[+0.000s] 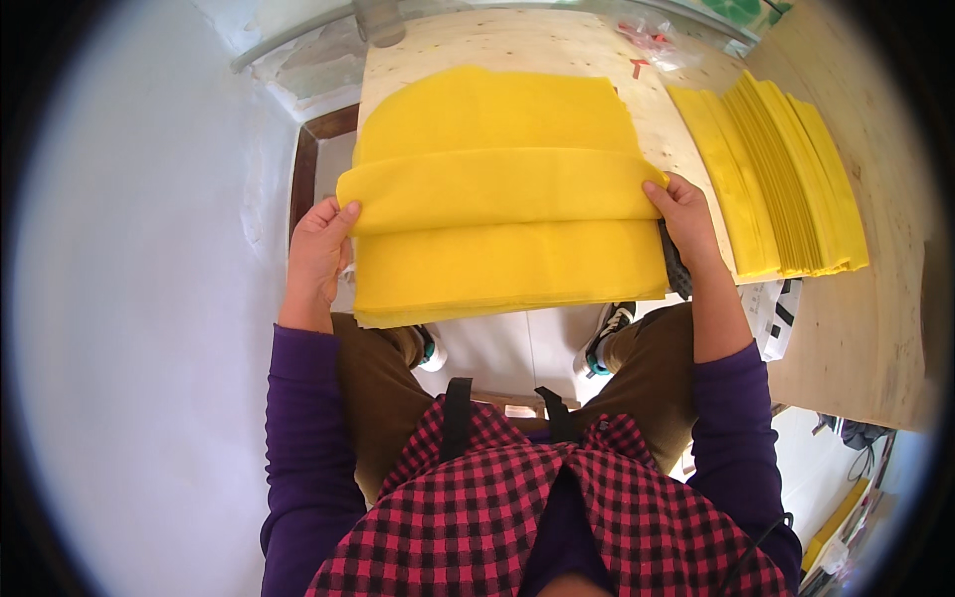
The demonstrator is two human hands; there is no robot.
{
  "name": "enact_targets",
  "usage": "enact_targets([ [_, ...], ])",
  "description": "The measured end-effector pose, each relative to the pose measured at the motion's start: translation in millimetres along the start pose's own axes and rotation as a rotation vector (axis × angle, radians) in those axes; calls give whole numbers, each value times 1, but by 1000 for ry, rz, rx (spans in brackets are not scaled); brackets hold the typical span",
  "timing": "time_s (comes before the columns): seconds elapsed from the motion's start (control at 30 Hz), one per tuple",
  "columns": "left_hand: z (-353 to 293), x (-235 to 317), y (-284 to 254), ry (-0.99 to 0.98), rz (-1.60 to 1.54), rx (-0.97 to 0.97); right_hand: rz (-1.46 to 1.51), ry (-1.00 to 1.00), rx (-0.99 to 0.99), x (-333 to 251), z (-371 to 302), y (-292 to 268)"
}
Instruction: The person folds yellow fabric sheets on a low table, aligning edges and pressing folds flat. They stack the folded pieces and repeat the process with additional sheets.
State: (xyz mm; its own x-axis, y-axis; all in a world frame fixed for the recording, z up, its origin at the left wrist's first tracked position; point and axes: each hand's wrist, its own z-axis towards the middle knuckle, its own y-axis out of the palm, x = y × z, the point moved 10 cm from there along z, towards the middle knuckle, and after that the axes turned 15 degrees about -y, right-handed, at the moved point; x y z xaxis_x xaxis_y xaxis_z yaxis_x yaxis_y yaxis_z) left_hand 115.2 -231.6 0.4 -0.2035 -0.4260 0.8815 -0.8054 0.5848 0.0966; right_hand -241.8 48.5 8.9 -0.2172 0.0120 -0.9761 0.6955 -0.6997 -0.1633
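Note:
A folded strip of yellow fabric [497, 187] stretches sideways between my two hands. My left hand [324, 239] pinches its left end, thumb on top. At the right end my right hand [681, 209] grips it the same way, with the fingers partly hidden beneath. Under the strip lies a stack of flat yellow fabric sheets [507, 267], its near edge overhanging the table toward my lap. The strip crosses the middle of this stack from side to side.
Several folded yellow strips [786, 179] lie in a row on the wooden table [487, 40] to the right. A clear plastic bag [657, 45] and a small red piece [639, 67] sit at the back. A white wall [149, 249] borders the left side.

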Motion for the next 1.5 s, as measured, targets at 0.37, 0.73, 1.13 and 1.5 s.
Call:
enact_targets([
  [0.37,2,-23,3,-166,-27,-16,-23,-27,12,-6,-2,-3],
  [0.73,-4,-19,11,-81,5,-97,-189,-153,11,-28,-6,-9],
  [1.13,-4,-21,12,-91,14,-101,-819,-976,-307,-142,-60,89],
  [1.5,-3,-20,9,-115,-181,-124,-826,-945,-494,-133,-62,94],
])
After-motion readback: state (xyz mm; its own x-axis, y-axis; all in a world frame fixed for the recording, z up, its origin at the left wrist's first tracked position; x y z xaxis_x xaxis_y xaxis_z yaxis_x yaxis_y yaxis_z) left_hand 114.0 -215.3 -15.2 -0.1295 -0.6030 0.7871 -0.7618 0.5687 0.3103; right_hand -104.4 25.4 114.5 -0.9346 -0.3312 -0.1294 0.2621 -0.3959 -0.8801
